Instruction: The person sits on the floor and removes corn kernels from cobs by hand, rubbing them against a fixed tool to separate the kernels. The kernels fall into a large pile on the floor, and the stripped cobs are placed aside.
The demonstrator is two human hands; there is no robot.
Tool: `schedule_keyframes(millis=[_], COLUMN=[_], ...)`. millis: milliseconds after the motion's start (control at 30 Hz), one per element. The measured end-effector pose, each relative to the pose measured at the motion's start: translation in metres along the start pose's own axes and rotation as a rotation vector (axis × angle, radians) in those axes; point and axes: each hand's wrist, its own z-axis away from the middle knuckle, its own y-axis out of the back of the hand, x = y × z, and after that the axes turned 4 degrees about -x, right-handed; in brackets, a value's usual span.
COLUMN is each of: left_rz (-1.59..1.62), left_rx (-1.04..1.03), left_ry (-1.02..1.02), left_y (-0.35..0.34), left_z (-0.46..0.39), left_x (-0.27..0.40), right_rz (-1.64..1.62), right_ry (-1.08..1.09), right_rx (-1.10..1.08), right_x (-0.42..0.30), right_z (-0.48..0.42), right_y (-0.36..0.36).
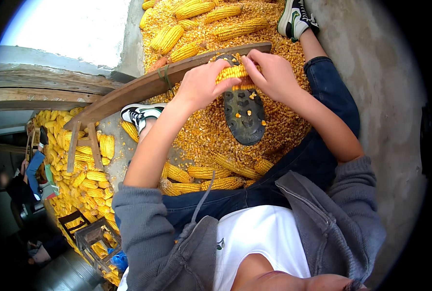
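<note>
A partly shelled corn cob (234, 74) spans the space between my hands, with yellow kernels on it and a bare strip along its lower side. My left hand (203, 82) grips its left end. My right hand (272, 74) holds the right end, with thumb and fingers against the kernels. Just beneath the cob is an upturned black rubber shoe sole (244, 116), its tread dotted with loose kernels. Part of the sole is hidden by the cob and my hands. Around it spreads a thick heap of loose corn kernels (201, 127).
A wooden plank bench (128, 94) with legs crosses the upper left. Whole cobs (216, 183) lie before my lap, others (241, 29) beyond the plank. A large cob pile (92, 182), a wooden stool frame (97, 240) and another person (23, 182) are at left. A concrete wall (387, 109) borders the right.
</note>
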Motion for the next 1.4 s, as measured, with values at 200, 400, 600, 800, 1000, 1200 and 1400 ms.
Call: schedule_keyframes(millis=[200,400,600,800,1000,1200,1400], left_rz=[0.054,-0.203,-0.305,-0.413,-0.041,0.167,-0.286], left_rx=[-0.083,-0.062,0.095,0.331,-0.094,-0.397,-0.419], left_ry=[0.01,-0.039,-0.266,-0.159,0.276,0.213,-0.024], left_y=[-0.001,-0.02,-0.045,-0.063,-0.011,0.032,0.019], left_z=[0.054,0.068,0.068,-0.014,-0.037,0.018,0.063], left_x=[0.052,0.058,0.03,-0.079,-0.074,0.005,0.046], right_rz=[-0.353,-0.384,-0.431,-0.218,-0.501,-0.53,-0.273], right_ry=[-0.037,0.117,0.216,0.233,-0.095,-0.134,0.182], right_rx=[-0.25,-0.137,-0.1,-0.017,-0.339,-0.493,-0.283], right_x=[-0.021,-0.012,0.003,0.071,0.086,0.002,-0.025], right_z=[0.071,0.092,0.092,-0.024,-0.086,-0.011,0.051], right_y=[0.018,-0.007,-0.019,-0.071,-0.071,-0.014,-0.018])
